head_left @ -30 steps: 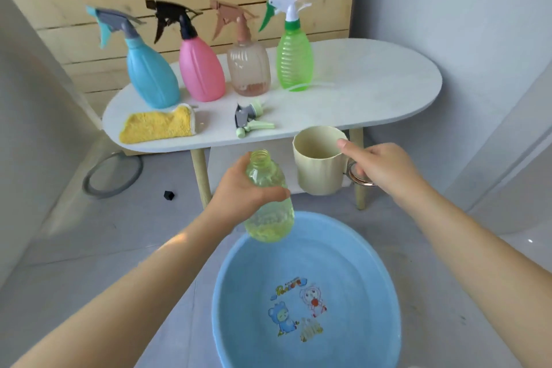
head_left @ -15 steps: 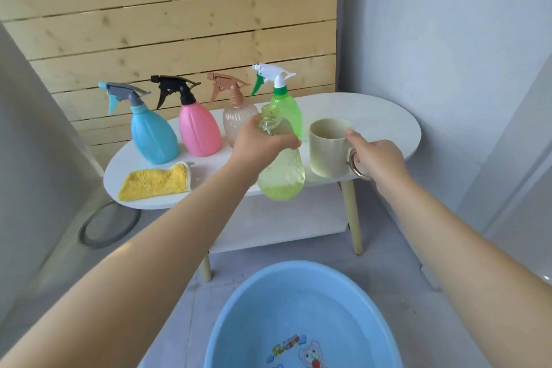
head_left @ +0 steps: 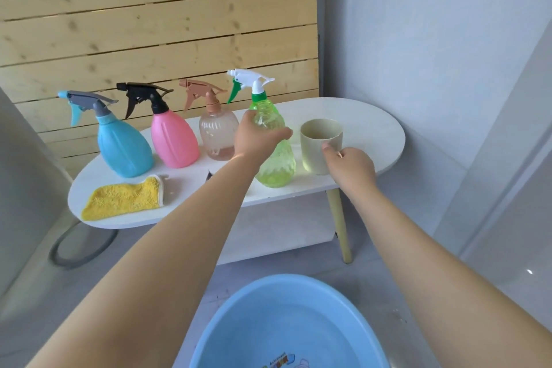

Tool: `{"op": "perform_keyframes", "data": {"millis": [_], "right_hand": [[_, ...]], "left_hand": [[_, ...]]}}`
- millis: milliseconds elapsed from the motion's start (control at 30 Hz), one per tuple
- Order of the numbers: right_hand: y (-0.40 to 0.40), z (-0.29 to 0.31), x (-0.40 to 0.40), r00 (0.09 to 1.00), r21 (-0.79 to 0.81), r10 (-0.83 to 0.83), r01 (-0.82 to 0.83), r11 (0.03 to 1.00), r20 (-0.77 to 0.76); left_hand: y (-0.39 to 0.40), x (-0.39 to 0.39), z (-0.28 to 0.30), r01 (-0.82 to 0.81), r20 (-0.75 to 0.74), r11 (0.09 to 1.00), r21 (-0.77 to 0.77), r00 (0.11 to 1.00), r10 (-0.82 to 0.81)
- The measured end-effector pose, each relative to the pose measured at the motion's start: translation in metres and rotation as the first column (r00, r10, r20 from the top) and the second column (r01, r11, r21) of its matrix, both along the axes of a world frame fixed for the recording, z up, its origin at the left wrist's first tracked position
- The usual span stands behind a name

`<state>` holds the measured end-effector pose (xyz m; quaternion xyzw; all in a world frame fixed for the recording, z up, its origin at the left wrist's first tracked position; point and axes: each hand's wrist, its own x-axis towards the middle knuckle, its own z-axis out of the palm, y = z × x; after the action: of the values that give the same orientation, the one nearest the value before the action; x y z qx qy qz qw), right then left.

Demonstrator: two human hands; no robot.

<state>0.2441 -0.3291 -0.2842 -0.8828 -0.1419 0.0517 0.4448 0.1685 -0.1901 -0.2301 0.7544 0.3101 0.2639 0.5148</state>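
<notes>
A pale green bottle (head_left: 276,164) with an open neck and no spray head stands upright near the front edge of the white oval table (head_left: 367,125). My left hand (head_left: 257,137) grips it around the shoulder. Just to its right a beige cup (head_left: 316,143) stands on the table. My right hand (head_left: 349,167) is at the cup's right side, with its fingers curled at the handle, which is mostly hidden.
Blue (head_left: 122,146), pink (head_left: 173,140) and clear brown (head_left: 218,134) spray bottles line the table's back; a green one's white head (head_left: 254,84) shows behind my left hand. A yellow cloth (head_left: 122,199) lies front left. A blue basin (head_left: 283,323) sits on the floor below me.
Both hands rose from above the basin to the table. The green bottle and the cup now stand on the tabletop instead of hanging in the air.
</notes>
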Motion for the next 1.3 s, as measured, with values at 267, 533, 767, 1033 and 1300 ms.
{"op": "perform_keyframes", "data": {"millis": [267,533,767,1033,1300], "right_hand": [[-0.007,0.006,-0.023,0.949,-0.026,-0.174,0.187,0.982,0.262],[0.007,0.001,-0.056,0.828,0.136,-0.047,-0.036,0.990,0.559],[0.018,-0.017,-0.074,0.890,0.155,0.101,-0.187,0.970,0.445],[0.018,-0.017,-0.093,0.931,0.110,0.229,-0.269,0.957,0.286],[0.009,0.007,-0.109,0.903,0.263,0.424,-0.395,0.880,-0.064]], "left_hand": [[0.008,-0.011,-0.009,0.056,-0.084,0.998,0.027,0.995,-0.053],[0.025,-0.052,-0.031,0.132,-0.506,0.904,0.407,0.856,0.103],[0.044,-0.062,-0.053,0.192,-0.689,0.886,0.421,0.704,0.175],[0.045,-0.085,-0.049,0.043,-0.546,0.962,0.269,0.830,0.115],[0.016,-0.120,-0.017,-0.057,-0.382,0.993,-0.108,0.924,0.011]]}}
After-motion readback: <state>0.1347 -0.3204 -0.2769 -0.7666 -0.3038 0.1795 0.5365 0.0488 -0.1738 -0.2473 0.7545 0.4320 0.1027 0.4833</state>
